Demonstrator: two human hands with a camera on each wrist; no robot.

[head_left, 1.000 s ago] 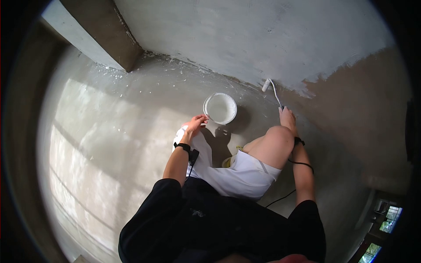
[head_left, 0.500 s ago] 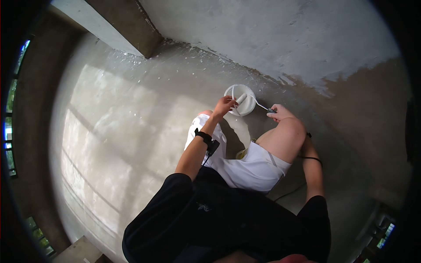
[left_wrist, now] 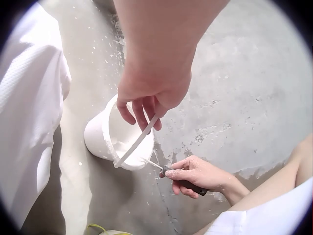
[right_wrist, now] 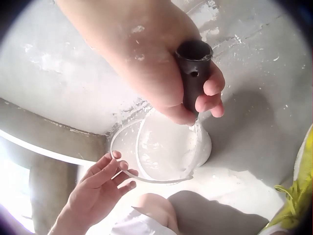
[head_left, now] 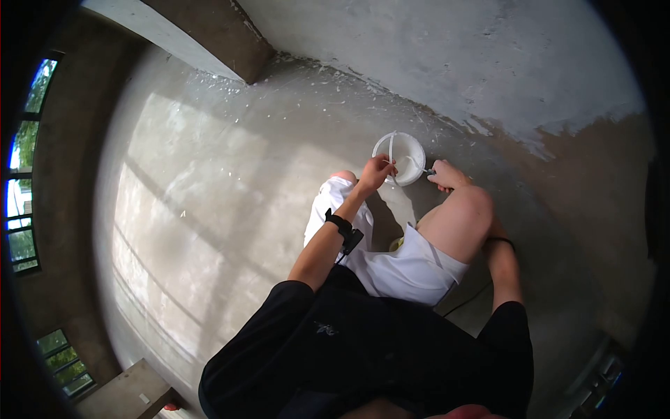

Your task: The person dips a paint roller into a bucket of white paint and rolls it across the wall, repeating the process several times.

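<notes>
A: Where's the bucket (head_left: 410,155)?
B: At floor level, by the wall (head_left: 447,56), in front of the knees. Can't tell if the base sits flat. White inside, white smears on the rim.
A: Bail (left_wrist: 137,143)?
B: Up across the mouth. Left hand (head_left: 377,172) has it pinched, thumb against fingers.
A: Right hand (head_left: 448,176)?
B: Just beside the bucket, fingers wrapped round the black grip (left_wrist: 192,187). White rod (left_wrist: 152,164) runs from it to the rim. Can't make out the far end. Hands are near each other, not touching.
A: Further out?
B: White shorts (head_left: 398,272), black shirt (head_left: 391,342), yellow shoe (right_wrist: 296,193) on the floor (head_left: 258,174). White specks along the wall base. Wall's pale, with a ragged edge against brown.
</notes>
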